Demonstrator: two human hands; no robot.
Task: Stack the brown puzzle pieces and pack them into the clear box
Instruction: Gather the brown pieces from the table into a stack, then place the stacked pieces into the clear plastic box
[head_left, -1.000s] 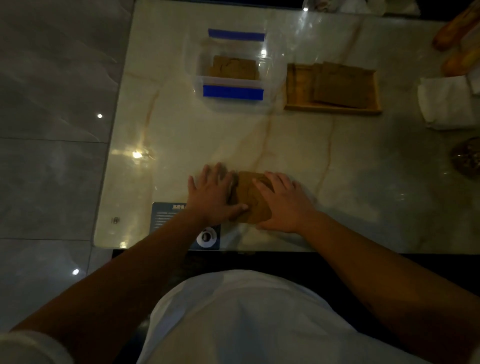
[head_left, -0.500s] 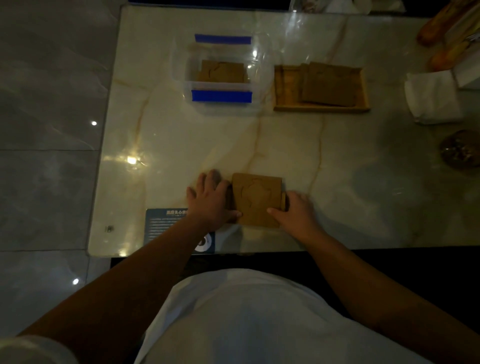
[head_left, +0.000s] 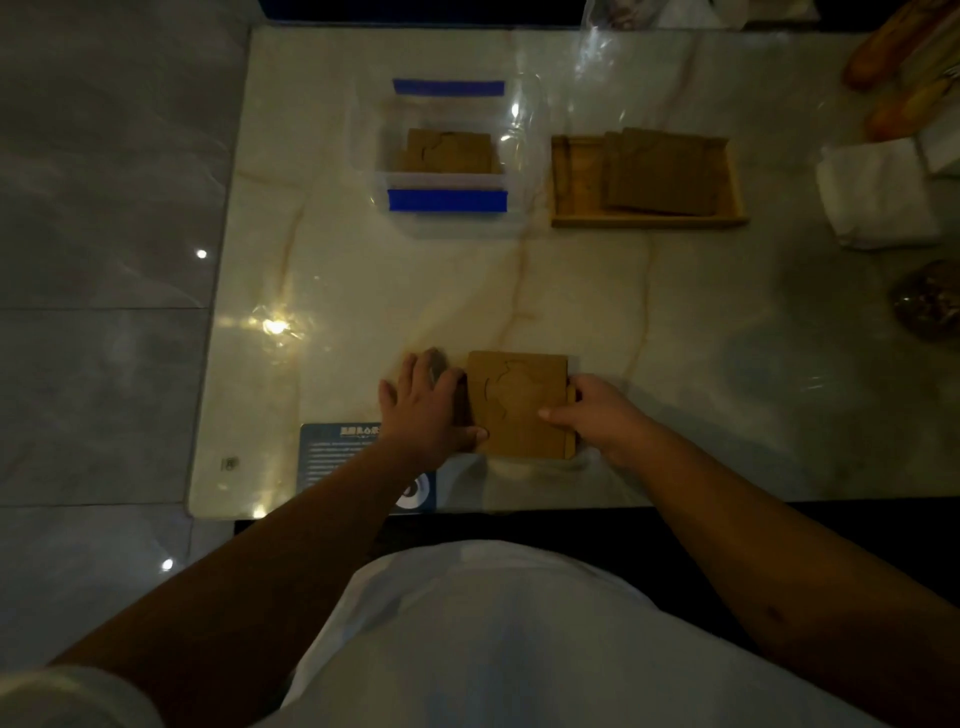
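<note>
A small stack of brown puzzle pieces lies flat near the table's front edge, with a curved cut line on its top piece. My left hand presses against the stack's left side, thumb along its lower corner. My right hand grips the right side, thumb on top. The clear box with blue tape strips stands at the back, holding brown pieces. To its right a wooden tray carries more brown pieces.
The marble table ends just in front of my hands. A white folded cloth and a dark round object sit at the right. Orange objects lie at the far right corner. A blue label is under my left wrist.
My hands slid off the top of the stack to its left and right sides, uncovering the top piece. The stack now lies squared between them.
</note>
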